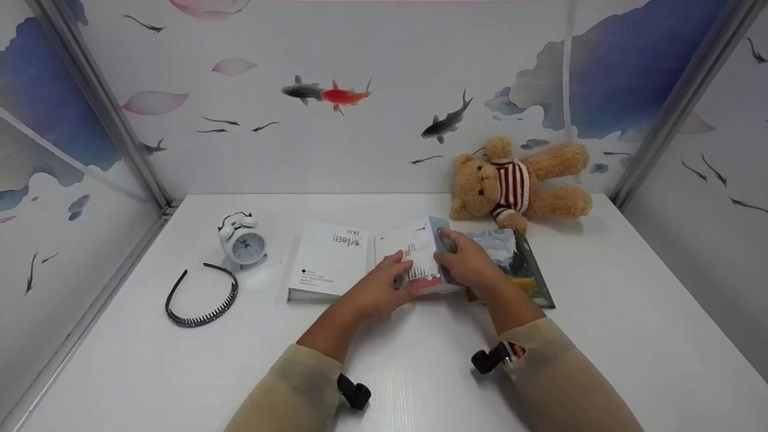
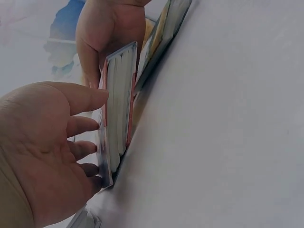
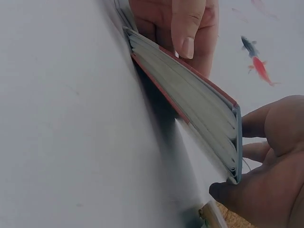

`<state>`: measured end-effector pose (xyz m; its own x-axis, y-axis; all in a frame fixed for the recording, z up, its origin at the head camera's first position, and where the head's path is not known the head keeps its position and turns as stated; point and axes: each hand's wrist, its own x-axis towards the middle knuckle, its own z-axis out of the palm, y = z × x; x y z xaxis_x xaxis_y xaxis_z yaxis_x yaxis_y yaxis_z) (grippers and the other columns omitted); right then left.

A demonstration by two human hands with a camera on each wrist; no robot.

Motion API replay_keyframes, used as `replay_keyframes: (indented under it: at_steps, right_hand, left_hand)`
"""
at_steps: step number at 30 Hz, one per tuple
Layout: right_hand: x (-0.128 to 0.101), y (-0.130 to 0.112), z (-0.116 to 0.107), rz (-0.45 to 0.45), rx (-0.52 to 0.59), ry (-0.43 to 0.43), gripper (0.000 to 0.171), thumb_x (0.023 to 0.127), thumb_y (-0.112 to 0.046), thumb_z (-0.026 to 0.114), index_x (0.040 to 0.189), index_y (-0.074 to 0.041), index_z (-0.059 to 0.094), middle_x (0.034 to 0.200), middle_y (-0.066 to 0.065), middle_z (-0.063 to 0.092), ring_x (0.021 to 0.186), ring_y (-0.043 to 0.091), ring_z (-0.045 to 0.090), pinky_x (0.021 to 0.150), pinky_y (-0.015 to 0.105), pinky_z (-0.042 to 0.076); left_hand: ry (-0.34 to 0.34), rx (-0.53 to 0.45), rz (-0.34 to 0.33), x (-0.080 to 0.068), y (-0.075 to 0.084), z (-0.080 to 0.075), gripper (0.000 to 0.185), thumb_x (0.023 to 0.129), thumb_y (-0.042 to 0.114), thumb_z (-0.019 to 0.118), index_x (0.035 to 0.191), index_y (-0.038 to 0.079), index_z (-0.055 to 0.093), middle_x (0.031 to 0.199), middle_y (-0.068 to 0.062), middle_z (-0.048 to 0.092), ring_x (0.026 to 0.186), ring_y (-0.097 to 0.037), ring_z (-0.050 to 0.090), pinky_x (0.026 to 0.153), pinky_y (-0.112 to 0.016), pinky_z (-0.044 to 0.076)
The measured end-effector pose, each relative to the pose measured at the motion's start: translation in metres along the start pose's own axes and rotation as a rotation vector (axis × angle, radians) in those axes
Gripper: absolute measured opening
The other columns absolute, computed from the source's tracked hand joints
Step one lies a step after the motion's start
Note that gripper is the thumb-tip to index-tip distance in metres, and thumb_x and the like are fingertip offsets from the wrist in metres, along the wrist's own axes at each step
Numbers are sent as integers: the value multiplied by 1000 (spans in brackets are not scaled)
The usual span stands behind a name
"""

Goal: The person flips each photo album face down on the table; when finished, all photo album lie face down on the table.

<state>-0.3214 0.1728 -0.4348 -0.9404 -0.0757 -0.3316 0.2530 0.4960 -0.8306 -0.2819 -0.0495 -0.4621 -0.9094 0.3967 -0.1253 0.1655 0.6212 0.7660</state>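
Note:
A book (image 1: 399,239) with a white cover, a red patch and a blue-grey spine is tilted up off the table in the head view. Its page edges (image 3: 187,90) face the right wrist camera. My right hand (image 1: 471,264) pinches the spine side, with the thumb on one side and fingers on the other. Against the cover lie the fingertips and thumb of my left hand (image 1: 382,289), lightly bent, as the left wrist view shows. A white book (image 1: 330,258) lies flat left of it. Partly hidden under my right forearm is a book with a painted landscape cover (image 1: 529,276).
A white alarm clock (image 1: 243,243) stands at the left, with a black toothed headband (image 1: 201,318) in front of it. The teddy bear (image 1: 513,186) in a striped sweater lies at the back right against the wall panel (image 1: 384,156).

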Motion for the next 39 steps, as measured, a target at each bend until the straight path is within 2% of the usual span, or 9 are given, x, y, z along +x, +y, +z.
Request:
replay_keyframes:
  at_steps: [8,13,17,21,25,29,32,36,39]
  right_hand:
    - [3,3,-12,-15,-42,14,68,110,-26,59,171,-25,30,179,8,27,168,30,23,134,56,26]
    - [4,5,-17,13,-47,-12,68,110,-29,59,171,-27,29,179,5,28,166,29,27,134,57,27]
    - [5,5,-19,12,-10,-11,66,110,-30,57,171,-26,30,179,3,29,166,28,29,134,57,28]
    - [4,1,-14,-22,42,3,62,111,-30,55,170,-24,33,178,1,30,167,26,26,135,54,26]
    - [1,-6,-1,-99,118,8,59,112,-30,55,168,-23,37,176,1,36,164,24,35,134,51,31]
    - [-5,-17,18,-200,203,-15,56,111,-28,59,164,-22,43,170,4,45,156,23,48,130,48,38]
    - [-8,-27,35,-256,246,-47,54,110,-27,61,162,-21,47,167,6,50,152,24,53,128,48,41]
    - [-6,-37,59,-296,267,-79,53,110,-26,61,161,-21,48,163,5,54,149,25,56,126,47,45]
    - [-4,-45,77,-287,264,-90,54,109,-28,62,161,-23,48,162,0,56,149,23,56,125,46,45]
  left_hand:
    - [-9,64,2,-2,3,-1,67,106,43,65,165,18,45,181,0,21,170,-26,16,137,-50,21]
    - [4,78,-12,-3,4,0,65,106,42,65,163,18,47,180,1,24,170,-26,17,138,-49,21]
    - [21,46,-35,-3,8,-1,64,105,37,68,163,19,48,179,4,28,170,-23,17,138,-48,19]
    - [63,1,-50,-5,16,-6,63,104,36,67,163,23,47,178,6,31,169,-22,20,138,-49,20]
    - [171,-54,-39,-9,18,-15,60,105,34,66,162,27,48,176,7,36,168,-21,25,137,-50,22]
    - [306,-121,-55,-16,8,-30,60,105,34,66,162,31,47,174,5,40,166,-22,30,136,-52,25]
    - [380,-136,-109,-24,-5,-46,61,105,35,66,163,34,45,174,3,38,165,-26,31,135,-54,27]
    - [433,-164,-180,-38,-26,-69,61,106,33,64,164,34,42,176,1,34,165,-32,32,134,-54,29]
    - [448,-205,-200,-51,-41,-86,62,107,29,63,165,31,42,178,-1,31,165,-36,30,134,-52,28]
